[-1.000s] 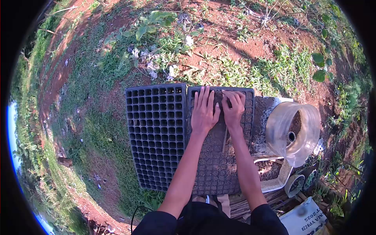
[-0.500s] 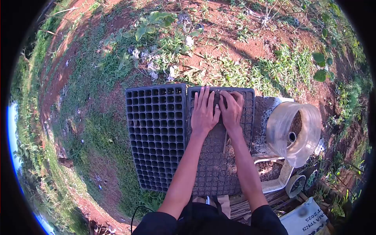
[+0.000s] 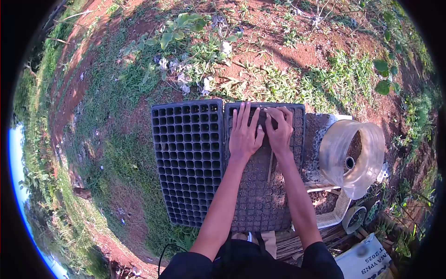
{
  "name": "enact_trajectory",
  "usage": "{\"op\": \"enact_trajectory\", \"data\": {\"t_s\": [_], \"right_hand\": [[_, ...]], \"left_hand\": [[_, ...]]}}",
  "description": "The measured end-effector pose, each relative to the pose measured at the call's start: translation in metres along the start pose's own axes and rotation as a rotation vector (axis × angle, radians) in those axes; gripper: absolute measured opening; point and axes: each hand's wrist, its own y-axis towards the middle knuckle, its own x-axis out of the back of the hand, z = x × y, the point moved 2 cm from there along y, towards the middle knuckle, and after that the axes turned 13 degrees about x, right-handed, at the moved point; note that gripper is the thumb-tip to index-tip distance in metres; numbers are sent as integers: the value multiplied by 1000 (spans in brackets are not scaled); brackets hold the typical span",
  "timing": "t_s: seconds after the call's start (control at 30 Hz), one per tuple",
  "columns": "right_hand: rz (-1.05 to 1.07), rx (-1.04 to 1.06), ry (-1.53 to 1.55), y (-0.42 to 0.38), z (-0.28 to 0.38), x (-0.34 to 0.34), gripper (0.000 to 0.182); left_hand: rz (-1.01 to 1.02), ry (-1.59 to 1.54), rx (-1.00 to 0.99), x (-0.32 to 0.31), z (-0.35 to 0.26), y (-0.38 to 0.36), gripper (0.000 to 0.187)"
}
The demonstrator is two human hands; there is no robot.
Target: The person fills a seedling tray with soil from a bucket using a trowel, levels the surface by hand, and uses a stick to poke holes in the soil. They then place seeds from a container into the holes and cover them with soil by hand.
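A black seedling tray (image 3: 260,204) filled with dark soil lies in front of me. On its upper left part rests my left hand (image 3: 245,137), fingers stretched forward and slightly apart, holding nothing visible. Close beside it, at the tray's upper end, my right hand (image 3: 279,135) has its fingers bent and drawn toward the thumb over the soil. Whatever is between those fingertips, if anything, is too small to make out. A thin stick (image 3: 271,167) lies on the soil below the right hand. Left of this tray is a second seedling tray (image 3: 188,162) with unfilled cells.
A clear plastic cylinder (image 3: 330,158) stands to the right, beside a whitish frame (image 3: 337,211). Lower right are a small pot (image 3: 354,220) and a printed white sack (image 3: 364,258). Grass and reddish soil surround the trays, with leafy plants (image 3: 181,30) beyond.
The right hand's fingers have shifted slightly and curl over the tray's upper end. My left hand stays nearly in place. The whole view has moved a little to the right.
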Motion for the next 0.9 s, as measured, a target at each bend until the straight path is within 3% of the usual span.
{"op": "enact_trajectory", "data": {"t_s": [0.13, 0.3, 0.9], "right_hand": [[74, 16, 8, -2, -7, 20, 35], [327, 209, -194, -4, -2, 27, 40], [321, 200, -251, -7, -7, 23, 36]], "left_hand": [[10, 14, -16, 0, 0, 0, 56], [1, -45, 18, -1, 2, 1, 55], [10, -31, 31, 2, 0, 1, 56]]}}
